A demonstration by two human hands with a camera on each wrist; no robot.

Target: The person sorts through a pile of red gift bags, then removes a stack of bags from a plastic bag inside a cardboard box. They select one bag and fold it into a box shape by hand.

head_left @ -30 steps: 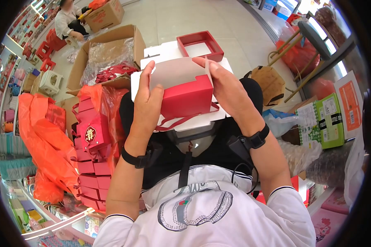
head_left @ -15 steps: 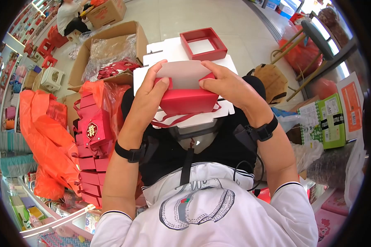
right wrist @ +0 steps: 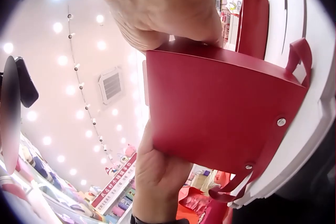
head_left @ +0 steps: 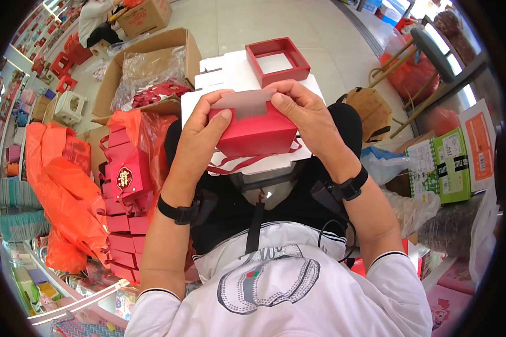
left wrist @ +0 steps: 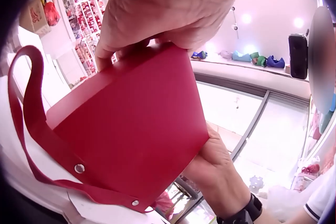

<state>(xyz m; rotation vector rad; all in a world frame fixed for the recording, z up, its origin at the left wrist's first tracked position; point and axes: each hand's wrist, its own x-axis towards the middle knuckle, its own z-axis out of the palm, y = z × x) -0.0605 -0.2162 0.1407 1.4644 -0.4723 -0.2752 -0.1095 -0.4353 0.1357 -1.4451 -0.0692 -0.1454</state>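
A red paper gift box (head_left: 257,137) rests over the person's lap, its pale-lined back flap (head_left: 247,99) standing up behind the opening. My left hand (head_left: 204,126) grips the box's left top corner, thumb in front and fingers behind the flap. At the right top corner, my right hand (head_left: 309,115) pinches the flap between thumb and curled fingers. A red ribbon handle (left wrist: 32,113), fixed with metal rivets (left wrist: 79,168), hangs from the box's lower edge in the left wrist view. Smooth red side panels (right wrist: 220,103) fill much of the right wrist view.
Under the box lie stacked white cardboard sheets (head_left: 222,63), with a red open frame (head_left: 287,77) on them. Finished red boxes (head_left: 130,168) pile at left beside orange plastic (head_left: 59,180). A large carton (head_left: 109,92) stands beyond. A bag (head_left: 370,115) and stool (head_left: 433,55) are right.
Both hands have moved from the box's sides to its top corners, thumbs now at the front. The side flaps have folded inward and the back flap has come lower.
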